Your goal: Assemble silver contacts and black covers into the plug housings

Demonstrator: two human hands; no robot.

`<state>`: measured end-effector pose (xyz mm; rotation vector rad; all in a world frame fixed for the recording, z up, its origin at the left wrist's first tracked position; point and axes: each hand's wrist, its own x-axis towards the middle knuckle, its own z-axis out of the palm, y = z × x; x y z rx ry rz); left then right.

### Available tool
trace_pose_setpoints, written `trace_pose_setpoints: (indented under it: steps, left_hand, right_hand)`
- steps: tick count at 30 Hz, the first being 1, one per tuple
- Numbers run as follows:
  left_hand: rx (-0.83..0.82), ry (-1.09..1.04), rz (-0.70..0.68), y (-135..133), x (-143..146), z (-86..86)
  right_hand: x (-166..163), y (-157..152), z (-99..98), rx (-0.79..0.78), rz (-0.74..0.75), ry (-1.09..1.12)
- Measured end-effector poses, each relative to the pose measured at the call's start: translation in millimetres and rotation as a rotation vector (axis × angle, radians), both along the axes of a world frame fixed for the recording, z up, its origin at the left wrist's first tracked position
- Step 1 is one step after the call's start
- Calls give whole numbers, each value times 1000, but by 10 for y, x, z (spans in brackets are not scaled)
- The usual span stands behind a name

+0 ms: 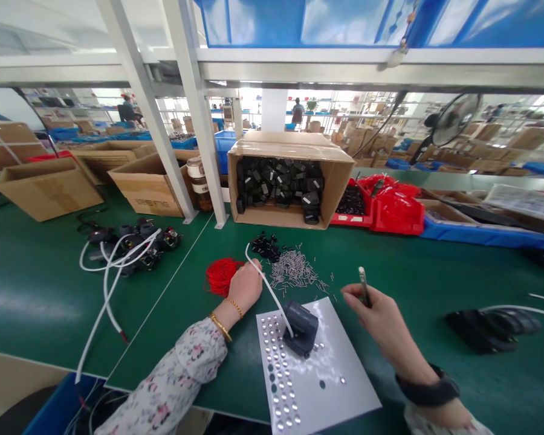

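Observation:
My left hand (246, 284) reaches between a bundle of red wires (220, 276) and a small pile of black parts (266, 246). Its fingers are curled together; whatever they pinch, if anything, is hidden. In my right hand (378, 308) a slim, pen-like tool (364, 286) stands upright, its light end on top; its exact kind is unclear. Between the hands a dark grey plastic housing (301, 329) with a white cable (268, 284) rests on a light grey plate (340, 368). Rows of round shiny pieces (278, 356) line the plate's left side. Loose metal pins or screws (295, 269) lie beyond it.
A cardboard box of black parts (278, 181) lies on its side at the back. Red bins (396, 211) stand right of it. Cabled assemblies (136, 244) lie left, and black housings (492, 329) right. White posts (199, 115) rise from the green table (181, 314).

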<state>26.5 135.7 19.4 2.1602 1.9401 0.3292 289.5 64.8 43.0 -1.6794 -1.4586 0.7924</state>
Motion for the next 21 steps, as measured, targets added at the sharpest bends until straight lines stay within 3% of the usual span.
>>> trace_pose_setpoints:
  steps: [4,6,8,14,18,21]
  left_hand:
    - [-17,8,-17,43,38,-22]
    - [-28,13,-19,45,57,-36]
    - [-34,15,-16,35,68,-44]
    - [-25,12,23,-18,74,0]
    - [-31,8,39,-24,97,27]
    - [-52,0,51,-5,120,7]
  right_hand:
    - [-272,-517,52,-267,29,761]
    - [-428,-711,-11,-328,20,956]
    - [-548,-831,-115,-297,-3,890]
    - [-677,-925,-361,108,56,157]
    - [-716,-937,-451,54,10,28]
    - [-736,-939,-498,-25,-86,89]
